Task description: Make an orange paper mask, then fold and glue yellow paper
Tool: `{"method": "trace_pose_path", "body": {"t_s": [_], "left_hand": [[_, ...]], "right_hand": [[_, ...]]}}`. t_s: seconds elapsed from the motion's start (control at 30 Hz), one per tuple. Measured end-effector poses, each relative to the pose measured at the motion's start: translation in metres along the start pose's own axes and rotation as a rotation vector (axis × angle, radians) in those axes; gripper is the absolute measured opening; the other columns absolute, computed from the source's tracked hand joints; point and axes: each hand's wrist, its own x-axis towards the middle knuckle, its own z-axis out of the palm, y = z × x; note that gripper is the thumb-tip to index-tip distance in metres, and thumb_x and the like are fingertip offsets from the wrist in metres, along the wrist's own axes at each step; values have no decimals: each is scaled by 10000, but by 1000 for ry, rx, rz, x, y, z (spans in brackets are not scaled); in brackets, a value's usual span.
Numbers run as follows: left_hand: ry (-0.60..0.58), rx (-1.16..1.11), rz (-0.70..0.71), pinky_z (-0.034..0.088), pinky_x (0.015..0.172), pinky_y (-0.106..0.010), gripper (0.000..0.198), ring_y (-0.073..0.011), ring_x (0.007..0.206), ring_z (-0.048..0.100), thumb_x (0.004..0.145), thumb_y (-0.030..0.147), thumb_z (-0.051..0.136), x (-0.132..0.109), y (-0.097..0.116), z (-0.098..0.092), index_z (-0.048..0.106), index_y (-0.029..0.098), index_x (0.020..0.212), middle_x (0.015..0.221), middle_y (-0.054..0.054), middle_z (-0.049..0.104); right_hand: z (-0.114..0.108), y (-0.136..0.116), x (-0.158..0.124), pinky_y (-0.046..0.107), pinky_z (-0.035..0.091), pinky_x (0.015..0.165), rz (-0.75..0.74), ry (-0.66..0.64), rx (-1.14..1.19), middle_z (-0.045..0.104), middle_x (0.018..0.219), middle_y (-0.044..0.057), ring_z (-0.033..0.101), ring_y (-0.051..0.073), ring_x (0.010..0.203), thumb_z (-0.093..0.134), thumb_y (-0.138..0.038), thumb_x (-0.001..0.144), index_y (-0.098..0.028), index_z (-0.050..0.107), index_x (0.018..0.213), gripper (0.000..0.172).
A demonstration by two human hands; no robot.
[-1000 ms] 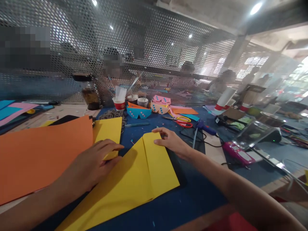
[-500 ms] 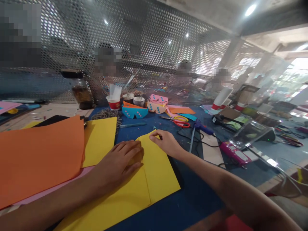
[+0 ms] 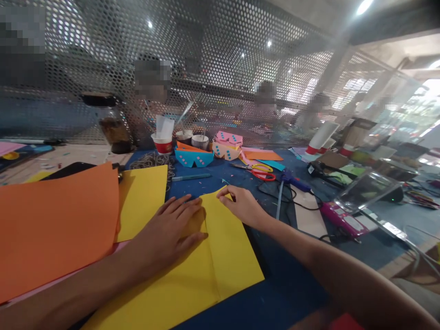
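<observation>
A yellow sheet of card (image 3: 235, 256) with a crease down it lies in front of me on the blue table top. My left hand (image 3: 177, 224) rests palm down on the part left of the crease, fingers stretched and apart. At the far edge of the sheet, my right hand (image 3: 242, 204) has thumb and forefinger pinched on the card right of the crease. Beyond the hands are a blue pen (image 3: 191, 177) and scissors (image 3: 256, 171) with red and yellow handles.
Orange sheets (image 3: 58, 220) and another yellow sheet (image 3: 146, 192) lie at left. Paper masks (image 3: 194, 158) and paper cups (image 3: 162, 144) stand at the back. On the right are a glue gun (image 3: 296, 182) with its cord and a magenta power strip (image 3: 340, 220). Perforated metal (image 3: 220, 59) rises behind.
My left hand's fingers have straightened and spread on the card. My right hand keeps its pinch at the far edge. The view has shifted slightly.
</observation>
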Motion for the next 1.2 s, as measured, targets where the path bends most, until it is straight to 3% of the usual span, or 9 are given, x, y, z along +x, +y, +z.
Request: {"method": "trace_pose_path", "body": {"t_s": [0.1, 0.3, 0.57, 1.0, 1.2], "left_hand": [[20, 7, -12, 292, 1227, -533, 686, -345, 1498, 401, 959, 667, 508, 1, -1, 1, 521, 220, 1479, 1566, -92, 549], [1, 62, 28, 213, 1258, -532, 660, -325, 1538, 341, 973, 676, 474, 1, -8, 6, 510, 258, 1482, 1632, -42, 467], [19, 104, 66, 157, 1261, -523, 640, -317, 1535, 343, 969, 684, 471, 2, -12, 5, 523, 283, 1466, 1597, -29, 515], [14, 97, 63, 201, 1245, -558, 659, -335, 1506, 391, 971, 675, 462, 3, -8, 0, 528, 251, 1471, 1583, -55, 531], [11, -25, 17, 246, 1243, -557, 664, -344, 1494, 404, 946, 669, 512, 5, -7, -1, 551, 222, 1436, 1551, -90, 561]], "right_hand": [[0, 0, 0, 269, 357, 645, 6, -8, -1, 728, 827, -1, 562, 142, 670, 597, -213, 939, -217, 758, 973, 164], [1, -2, 0, 257, 344, 641, 18, -13, -25, 707, 815, -7, 569, 134, 686, 593, -194, 917, -217, 765, 1016, 199], [2, -1, 0, 249, 316, 634, 11, -8, -55, 666, 751, -21, 529, 121, 653, 588, -167, 889, -209, 765, 995, 210], [4, -5, -1, 258, 300, 621, 15, -21, -93, 643, 711, -27, 534, 136, 653, 577, -137, 839, -230, 759, 924, 222], [5, 0, -2, 253, 308, 611, -11, 26, 16, 623, 722, -34, 502, 124, 627, 563, -148, 881, -210, 727, 952, 189]]}}
